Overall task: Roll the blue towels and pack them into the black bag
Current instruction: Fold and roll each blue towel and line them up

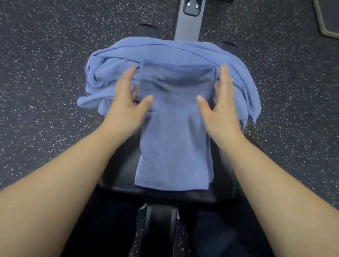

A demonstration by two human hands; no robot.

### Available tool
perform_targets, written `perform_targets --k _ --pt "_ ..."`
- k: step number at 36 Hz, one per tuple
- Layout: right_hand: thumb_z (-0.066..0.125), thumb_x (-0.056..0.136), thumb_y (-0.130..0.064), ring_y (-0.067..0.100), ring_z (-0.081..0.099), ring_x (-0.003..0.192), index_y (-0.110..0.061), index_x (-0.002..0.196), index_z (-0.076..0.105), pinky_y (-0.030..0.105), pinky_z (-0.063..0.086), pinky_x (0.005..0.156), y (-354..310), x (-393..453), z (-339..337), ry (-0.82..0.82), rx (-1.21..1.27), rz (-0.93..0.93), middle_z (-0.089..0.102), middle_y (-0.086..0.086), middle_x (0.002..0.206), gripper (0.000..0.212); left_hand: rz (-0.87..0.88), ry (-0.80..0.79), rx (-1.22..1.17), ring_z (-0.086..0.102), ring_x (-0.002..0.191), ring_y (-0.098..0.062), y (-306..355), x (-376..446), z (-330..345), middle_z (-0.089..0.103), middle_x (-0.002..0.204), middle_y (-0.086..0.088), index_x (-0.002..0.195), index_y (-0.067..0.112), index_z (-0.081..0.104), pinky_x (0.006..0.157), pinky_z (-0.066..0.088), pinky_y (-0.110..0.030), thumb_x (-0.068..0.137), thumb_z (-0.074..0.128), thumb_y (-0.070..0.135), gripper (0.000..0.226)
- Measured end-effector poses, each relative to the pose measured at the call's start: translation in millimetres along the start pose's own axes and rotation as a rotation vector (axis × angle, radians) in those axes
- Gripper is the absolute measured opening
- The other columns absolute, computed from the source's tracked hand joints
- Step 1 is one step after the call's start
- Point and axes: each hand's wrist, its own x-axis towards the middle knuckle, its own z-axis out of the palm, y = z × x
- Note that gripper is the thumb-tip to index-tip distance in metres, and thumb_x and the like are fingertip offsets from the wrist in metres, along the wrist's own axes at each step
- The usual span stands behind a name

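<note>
folded blue towel (174, 132) lying along the black surface (120, 176), far end on the towel heap (101, 75), left hand (127, 99) and right hand (218, 105) spread at its sides, likely to roll crooked through uneven pressure.

We're looking at a gym: speckled rubber flooring (40, 84) is spreading all around, and a black padded bench (120, 176) is sitting centre on its metal frame (188, 20).
</note>
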Motion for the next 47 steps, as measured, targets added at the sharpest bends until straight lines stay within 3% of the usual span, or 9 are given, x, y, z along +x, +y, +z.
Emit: perform_targets --k 3,7,12,22,28,32,34,39,47 --pt "0.054 0.093 -0.01 0.003 0.004 0.142 -0.01 0.152 0.012 0.01 0.004 0.113 -1 -13 1 -0.085 -0.219 -0.115 0.007 0.003 0.159 0.073 0.125 -0.133 0.469 0.014 0.147 -0.023 -15 -14 2 0.014 0.159 -0.014 0.15 0.015 0.025 0.116 0.009 -0.019 0.091 0.062 0.013 0.07" --pt "0.053 0.095 -0.021 0.018 -0.002 0.148 -0.017 0.153 0.01 0.033 0.009 0.117 2 -41 12 -0.279 -0.489 -0.138 0.001 0.001 0.161 0.072 0.045 -0.358 0.86 -0.011 0.148 -0.017 -22 -39 18 -0.012 0.161 -0.002 0.154 0.018 0.007 0.118 0.001 -0.045 0.098 0.049 0.034 0.072" --pt "0.035 0.1 -0.044 0.016 -0.014 0.147 -0.021 0.153 -0.001 0.038 -0.004 0.118 10 -79 23 -0.548 -0.752 -0.062 -0.012 -0.005 0.16 0.068 0.014 -0.455 1.153 -0.017 0.147 -0.019 -33 -72 26 -0.019 0.16 -0.002 0.154 0.016 -0.004 0.117 0.0 -0.047 0.089 0.009 0.066 0.083" --pt "0.027 0.102 -0.045 0.016 -0.013 0.147 -0.02 0.153 -0.003 0.042 0.001 0.119 22 -109 -4 -0.515 -0.85 0.199 -0.015 -0.005 0.16 0.065 -0.192 -0.452 1.154 -0.015 0.147 -0.016 -33 -110 5 -0.019 0.16 -0.002 0.152 0.012 -0.013 0.119 -0.004 -0.041 0.098 0.023 0.058 0.08" --pt "0.036 0.102 -0.019 0.022 -0.005 0.148 -0.015 0.152 0.011 0.042 0.008 0.118 10 -127 -9 -0.435 -0.871 0.095 -0.004 0.002 0.161 0.056 -0.158 -0.519 1.11 -0.012 0.148 -0.02 -27 -132 5 -0.013 0.161 -0.004 0.152 0.019 -0.012 0.119 -0.002 -0.041 0.098 0.035 0.054 0.08" --pt "0.051 0.074 -0.003 0.035 0.056 0.118 -0.008 0.117 0.063 0.045 0.049 0.09 -3 -138 -2 -0.355 -0.731 -0.186 0.055 0.016 0.132 0.045 -0.085 -0.493 1.092 0.006 0.147 -0.027 -27 -141 8 0.005 0.16 -0.011 0.153 0.031 0.007 0.118 0.01 -0.038 0.095 0.05 0.046 0.074" --pt "0.058 0.069 -0.005 0.032 0.066 0.1 -0.01 0.104 0.068 0.042 0.056 0.076 -3 -146 5 -0.391 -0.68 -0.217 0.065 0.013 0.115 0.037 -0.062 -0.421 1.006 0.023 0.141 -0.027 -25 -143 10 0.017 0.154 -0.009 0.149 0.034 0.025 0.112 0.023 -0.035 0.093 0.057 0.036 0.065" --pt "0.074 0.077 -0.02 0.031 0.053 0.12 -0.009 0.125 0.058 0.041 0.048 0.091 -5 -165 21 -0.487 -0.695 -0.24 0.054 0.011 0.133 0.052 -0.019 -0.392 0.773 0.045 0.12 -0.031 -18 -144 13 0.012 0.15 -0.005 0.124 0.028 0.055 0.103 0.036 -0.032 0.083 0.045 -0.002 0.051" --pt "0.064 0.088 -0.026 0.027 0.047 0.119 -0.01 0.123 0.056 0.034 0.037 0.099 -7 -160 19 -0.439 -0.659 -0.211 0.05 0.006 0.13 0.039 0.174 -0.339 0.843 0.041 0.107 -0.025 -32 -142 13 0.04 0.13 -0.005 0.115 0.011 0.057 0.089 0.042 -0.034 0.075 0.051 -0.006 0.044"
